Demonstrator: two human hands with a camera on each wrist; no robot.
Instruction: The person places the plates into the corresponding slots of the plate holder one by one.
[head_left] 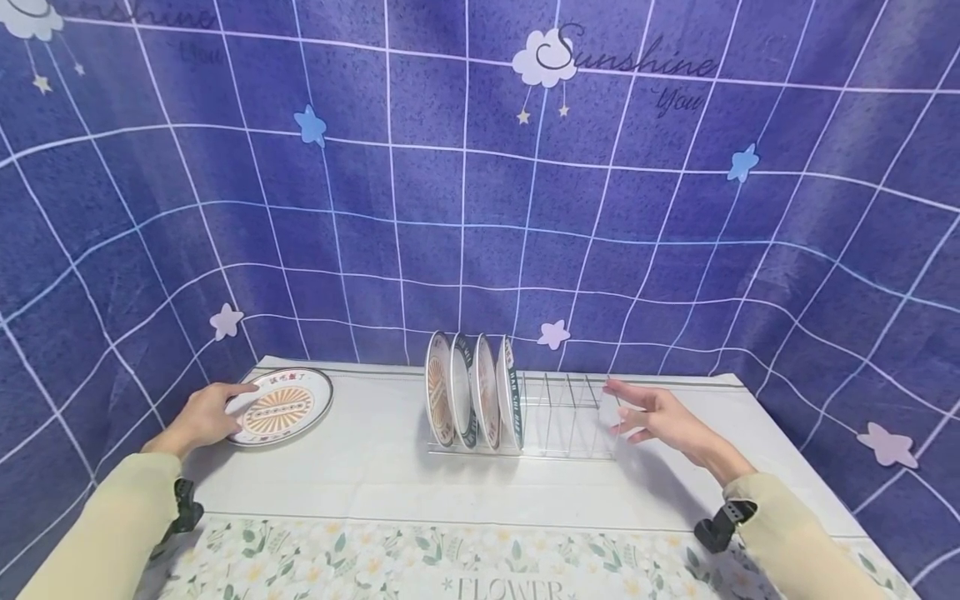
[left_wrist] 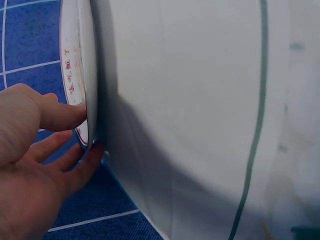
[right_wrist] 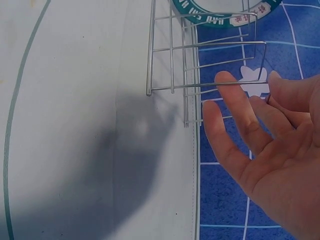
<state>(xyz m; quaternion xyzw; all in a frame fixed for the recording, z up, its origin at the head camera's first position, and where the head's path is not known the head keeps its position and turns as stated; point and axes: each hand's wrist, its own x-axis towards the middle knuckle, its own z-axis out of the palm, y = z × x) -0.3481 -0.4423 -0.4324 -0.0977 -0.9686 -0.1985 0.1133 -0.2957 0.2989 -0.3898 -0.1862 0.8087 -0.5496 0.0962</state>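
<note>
Floral cloth runs along the near edge of the tabletop (head_left: 375, 467), and past it I have both hands out over the white cover. I count four plates (head_left: 472, 402) already standing on edge in the left-hand slots of the wire rack (head_left: 562, 417), so that much of the loading looks done to me. One plate (head_left: 279, 407) is left lying flat at the far left of the tabletop, well apart from the rack.

My left hand (head_left: 201, 417) is on that plate: in the left wrist view the thumb sits on the rim and the fingers (left_wrist: 75, 165) curl in under its edge, so I read it as a pinch on the rim, with the plate barely lifted, if at all. My right hand (head_left: 652, 417) is spread, fingers straight, holding nothing; its fingertips (right_wrist: 227, 82) are at the wires at the rack's empty right end, and whether they actually touch I cannot tell.

By my judgement what remains is this one plate, and the free slots to the right of the four have room for it.
</note>
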